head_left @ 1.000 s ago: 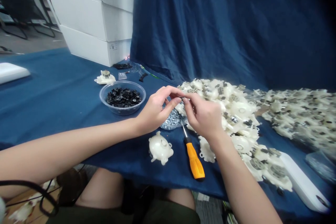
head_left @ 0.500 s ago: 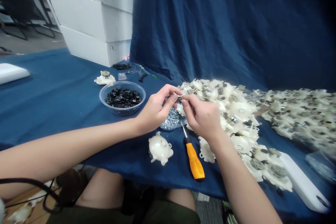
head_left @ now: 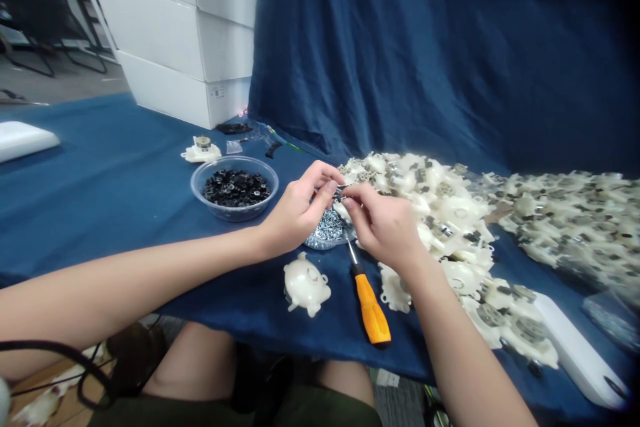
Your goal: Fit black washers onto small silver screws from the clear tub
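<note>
My left hand (head_left: 305, 203) and my right hand (head_left: 383, 220) meet fingertip to fingertip over a clear bowl of small silver screws (head_left: 326, 225). The left thumb and fingers pinch a small dark part (head_left: 340, 191), mostly hidden by them. My right fingers are closed at its other side; what they hold is too small to make out. Below the hands lies a screwdriver (head_left: 371, 307) with an orange handle, its metal shaft against the screw bowl. One cream plastic housing (head_left: 306, 283) rests left of the screwdriver.
A clear bowl of black parts (head_left: 235, 188) stands to the left, with a housing carrying a metal piece (head_left: 201, 149) behind it. Heaped cream housings (head_left: 450, 207) spread along the right. White boxes (head_left: 160, 27) are stacked at the back, and a white bar (head_left: 575, 347) lies front right.
My right fingertips have lowered slightly and drawn a little apart from the left ones. More of the small dark part shows between them. The left hand stays almost in place.
</note>
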Demonstrator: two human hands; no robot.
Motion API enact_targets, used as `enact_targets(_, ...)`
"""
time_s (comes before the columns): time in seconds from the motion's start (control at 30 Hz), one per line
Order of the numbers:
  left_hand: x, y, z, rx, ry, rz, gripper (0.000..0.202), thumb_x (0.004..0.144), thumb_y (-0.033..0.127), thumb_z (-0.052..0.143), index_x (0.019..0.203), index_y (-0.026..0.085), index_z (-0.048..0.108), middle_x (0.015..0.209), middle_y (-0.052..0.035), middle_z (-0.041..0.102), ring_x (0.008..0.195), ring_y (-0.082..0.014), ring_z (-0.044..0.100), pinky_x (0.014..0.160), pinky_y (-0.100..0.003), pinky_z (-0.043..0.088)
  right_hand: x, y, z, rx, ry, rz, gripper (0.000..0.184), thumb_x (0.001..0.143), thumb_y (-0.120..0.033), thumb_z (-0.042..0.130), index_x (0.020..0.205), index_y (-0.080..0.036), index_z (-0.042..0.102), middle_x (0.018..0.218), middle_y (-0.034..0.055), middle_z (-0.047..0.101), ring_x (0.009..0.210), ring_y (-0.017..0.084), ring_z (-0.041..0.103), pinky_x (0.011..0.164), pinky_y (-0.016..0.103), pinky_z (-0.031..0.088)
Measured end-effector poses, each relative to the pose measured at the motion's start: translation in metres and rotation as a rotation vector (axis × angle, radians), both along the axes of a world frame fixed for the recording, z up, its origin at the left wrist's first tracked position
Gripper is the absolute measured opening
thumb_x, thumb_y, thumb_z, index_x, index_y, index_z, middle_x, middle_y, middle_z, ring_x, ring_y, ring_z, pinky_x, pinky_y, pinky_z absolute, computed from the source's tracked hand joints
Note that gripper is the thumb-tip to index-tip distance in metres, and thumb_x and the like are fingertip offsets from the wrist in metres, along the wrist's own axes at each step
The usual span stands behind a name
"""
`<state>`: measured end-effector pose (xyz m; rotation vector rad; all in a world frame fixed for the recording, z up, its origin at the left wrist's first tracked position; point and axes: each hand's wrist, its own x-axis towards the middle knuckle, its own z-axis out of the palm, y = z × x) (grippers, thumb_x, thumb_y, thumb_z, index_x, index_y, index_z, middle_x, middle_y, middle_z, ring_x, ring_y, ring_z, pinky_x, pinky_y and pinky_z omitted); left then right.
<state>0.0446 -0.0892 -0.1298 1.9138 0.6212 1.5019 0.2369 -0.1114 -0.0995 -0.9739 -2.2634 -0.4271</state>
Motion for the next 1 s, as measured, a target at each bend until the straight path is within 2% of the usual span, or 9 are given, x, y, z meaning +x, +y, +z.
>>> enact_targets(0.27, -0.0007, 0.0014, -0.0010, -0.026, -0.001, 0.014, 0.019, 0.106, 0.037, 0.049, 0.112, 0.021, 0.057, 0.077, 0.0004, 0.053, 0.069, -0.0118, 0.054, 0.061, -0.025, 0.045, 0.0009, 0.0027, -0.0016, 0.038, 0.015, 0.020, 0.015, 0.104, -0.026, 0.053, 0.110, -0.020, 0.066, 0.076, -0.0017, 0.072, 0.061, 0.010, 0.065, 0.058, 0.025, 0.035)
enact_targets(0.47, -0.0006, 0.0013, -0.0008, -0.031, 0.015, 0.014, 0.018, 0.106, 0.035, 0.048, 0.113, 0.021, 0.056, 0.077, 0.0003, 0.053, 0.070, -0.0118, 0.055, 0.062, -0.025, 0.045, 0.0004, 0.0019, -0.0018, 0.027, 0.011, -0.005, 0.016, 0.104, -0.029, 0.053, 0.109, -0.020, 0.066, 0.071, -0.0027, 0.069, 0.056, 0.010, 0.061, 0.056, 0.026, 0.033)
enact_targets(0.7, 0.0002, 0.0010, 0.0003, 0.004, 0.030, 0.019, 0.016, 0.106, 0.033, 0.049, 0.113, 0.020, 0.055, 0.089, -0.0012, 0.057, 0.073, -0.0106, 0.054, 0.068, -0.026, 0.047, -0.0009, -0.0001, 0.0006, -0.020, -0.010, -0.011, 0.019, 0.105, -0.033, 0.050, 0.103, -0.020, 0.064, 0.072, -0.0021, 0.069, 0.057, 0.011, 0.061, 0.055, 0.027, 0.030)
enact_targets(0.83, 0.0004, 0.0000, 0.0016, 0.028, 0.034, 0.015, 0.014, 0.105, 0.031, 0.050, 0.112, 0.020, 0.055, 0.095, -0.0030, 0.061, 0.084, -0.0121, 0.060, 0.074, -0.026, 0.049, 0.0001, 0.0009, 0.0004, -0.022, -0.047, -0.016, 0.021, 0.106, -0.031, 0.045, 0.103, -0.020, 0.063, 0.071, -0.0012, 0.069, 0.057, 0.012, 0.059, 0.056, 0.027, 0.029)
enact_targets(1.0, 0.0011, -0.0009, 0.0019, 0.039, 0.026, 0.008, 0.014, 0.104, 0.030, 0.052, 0.112, 0.019, 0.055, 0.101, -0.0048, 0.064, 0.092, -0.0139, 0.063, 0.079, -0.028, 0.051, 0.0006, 0.0006, 0.0006, -0.018, -0.075, -0.037, 0.026, 0.107, -0.033, 0.042, 0.095, -0.020, 0.061, 0.067, -0.0014, 0.066, 0.053, 0.011, 0.054, 0.055, 0.027, 0.027)
